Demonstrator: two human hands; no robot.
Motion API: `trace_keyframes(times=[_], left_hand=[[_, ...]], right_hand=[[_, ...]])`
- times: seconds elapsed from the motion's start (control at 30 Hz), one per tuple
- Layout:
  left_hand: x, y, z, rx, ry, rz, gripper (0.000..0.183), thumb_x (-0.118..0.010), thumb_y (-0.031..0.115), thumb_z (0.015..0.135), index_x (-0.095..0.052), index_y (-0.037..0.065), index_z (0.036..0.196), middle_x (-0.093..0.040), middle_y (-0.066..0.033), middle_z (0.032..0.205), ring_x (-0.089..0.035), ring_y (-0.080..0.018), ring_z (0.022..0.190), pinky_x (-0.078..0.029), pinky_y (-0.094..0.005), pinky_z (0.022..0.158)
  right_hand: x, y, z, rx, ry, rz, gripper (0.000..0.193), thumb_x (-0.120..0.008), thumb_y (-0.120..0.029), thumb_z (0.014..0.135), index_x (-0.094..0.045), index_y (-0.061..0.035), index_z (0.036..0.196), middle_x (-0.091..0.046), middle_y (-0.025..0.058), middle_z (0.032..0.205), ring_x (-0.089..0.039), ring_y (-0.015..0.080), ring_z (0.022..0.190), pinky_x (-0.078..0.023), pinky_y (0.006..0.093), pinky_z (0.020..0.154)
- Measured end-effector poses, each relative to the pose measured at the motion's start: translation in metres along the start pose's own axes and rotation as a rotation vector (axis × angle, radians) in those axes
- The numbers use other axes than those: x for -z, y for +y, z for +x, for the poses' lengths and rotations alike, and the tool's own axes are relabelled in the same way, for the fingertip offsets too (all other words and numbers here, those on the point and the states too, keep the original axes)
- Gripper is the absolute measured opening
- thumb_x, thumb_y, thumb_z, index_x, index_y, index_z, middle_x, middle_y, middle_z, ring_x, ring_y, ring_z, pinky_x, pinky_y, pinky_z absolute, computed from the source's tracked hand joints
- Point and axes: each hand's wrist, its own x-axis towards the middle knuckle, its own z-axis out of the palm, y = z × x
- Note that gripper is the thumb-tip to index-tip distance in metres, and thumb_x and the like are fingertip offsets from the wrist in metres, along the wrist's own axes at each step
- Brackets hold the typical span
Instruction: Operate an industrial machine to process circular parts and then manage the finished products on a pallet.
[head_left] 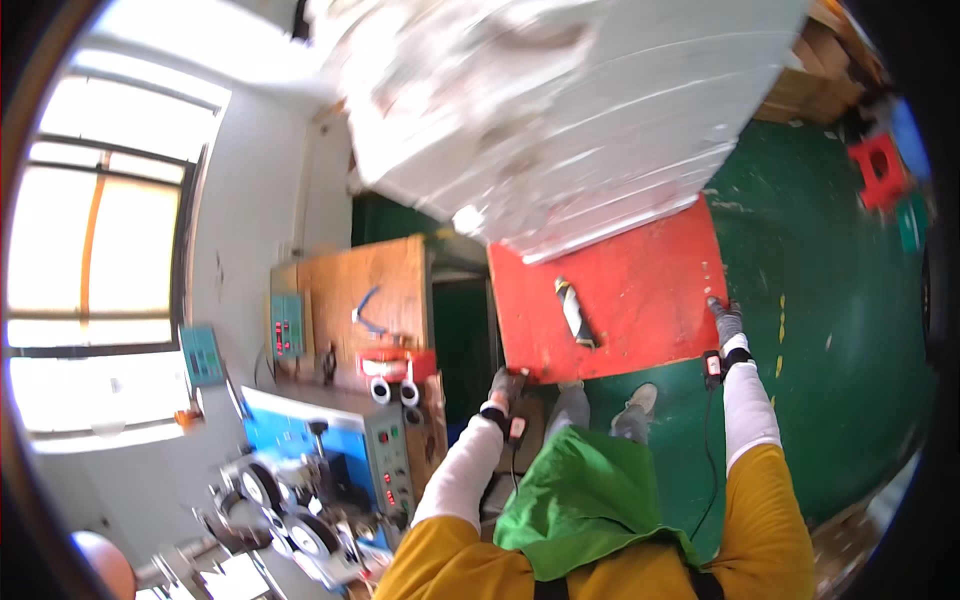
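A red board (pixel 620 300) lies in front of me, its far part under a tall stack wrapped in white plastic (pixel 600 110). My left hand (pixel 507 384), in a grey glove, is closed on the board's near left corner. On the right edge, my right hand (pixel 727 320) grips the board, also gloved, its fingers curled at the rim. Between my hands, a long black-and-white object (pixel 574 312) rests on the board; its kind is too blurred to tell. A small dark device with a cable sits at each wrist.
To the left stands a wooden bench (pixel 365 295) with a blue-handled tool and a red-and-white item. Nearer is a blue machine (pixel 330 440) with rollers and a button panel. A red stool (pixel 878 170) and cardboard boxes (pixel 815 85) stand far right on green floor (pixel 790 250).
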Motion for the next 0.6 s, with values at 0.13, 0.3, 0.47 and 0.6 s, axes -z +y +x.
trace_keyframes(times=[0.13,0.3,0.47,0.6], left_hand=[[-0.004,0.043,-0.034,-0.230,-0.124,0.199,0.042,-0.060,0.036,0.079,-0.057,0.001,0.102,-0.064,-0.0144,0.090,-0.062,-0.0260,0.081,-0.049,-0.0355,0.066],[0.015,0.028,-0.009,-0.240,-0.254,0.446,0.043,-0.057,0.039,0.081,-0.058,0.001,0.100,-0.062,-0.0141,0.087,-0.060,-0.0228,0.072,-0.049,-0.0324,0.060],[0.039,-0.005,0.049,-0.810,-0.512,0.666,0.045,-0.047,0.046,0.081,-0.058,0.004,0.091,-0.060,-0.0171,0.085,-0.057,-0.0335,0.081,-0.047,-0.0432,0.070],[0.064,0.082,0.040,-0.981,-0.546,0.756,0.026,-0.062,0.026,0.071,-0.058,0.016,0.095,-0.060,-0.0114,0.082,-0.058,-0.0234,0.068,-0.048,-0.0374,0.061]], right_hand=[[0.026,0.055,0.013,-0.028,0.068,0.073,0.037,-0.069,-0.027,0.070,-0.056,-0.0045,0.097,-0.062,0.0053,0.093,-0.058,0.0202,0.082,-0.046,0.0327,0.072],[0.041,0.049,-0.026,-0.285,0.102,-0.106,0.052,-0.072,-0.038,0.064,-0.056,-0.0050,0.100,-0.062,0.0114,0.091,-0.060,0.0258,0.082,-0.046,0.0349,0.075],[0.040,0.069,-0.047,-0.360,0.143,-0.277,0.064,-0.070,-0.048,0.061,-0.055,-0.0080,0.108,-0.059,0.0121,0.104,-0.056,0.0282,0.097,-0.044,0.0359,0.083],[0.056,0.037,-0.089,-0.633,0.245,-0.211,0.067,-0.068,-0.053,0.061,-0.054,-0.0095,0.111,-0.057,0.0121,0.110,-0.053,0.0285,0.102,-0.042,0.0363,0.087]])
